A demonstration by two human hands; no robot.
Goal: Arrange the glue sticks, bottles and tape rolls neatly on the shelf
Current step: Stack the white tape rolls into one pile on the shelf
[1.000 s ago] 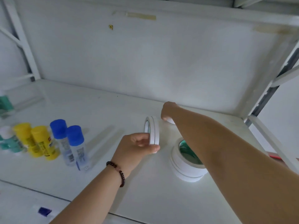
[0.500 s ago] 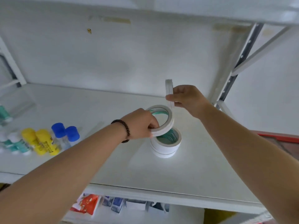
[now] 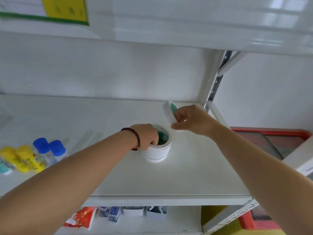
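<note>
A stack of white tape rolls (image 3: 158,152) with green cores stands in the middle of the white shelf (image 3: 194,177). My left hand (image 3: 147,136) grips the top roll of that stack, fingers hooked inside its core. My right hand (image 3: 193,121) holds another white tape roll (image 3: 168,111) on edge, tilted, just behind and to the right of the stack. At the left of the shelf lie two blue-capped glue sticks (image 3: 50,150) and two yellow glue sticks (image 3: 20,158).
A teal-and-white bottle (image 3: 4,167) shows at the left edge. The shelf's metal upright (image 3: 215,85) stands at the back right. Packets and boxes (image 3: 111,213) sit on the shelf below. A red-rimmed bin (image 3: 271,134) is on the right.
My left hand has set its roll on top of the stack and still grips it. My right hand moved its roll lower and to the right. The camera has pulled back and tilted up.
</note>
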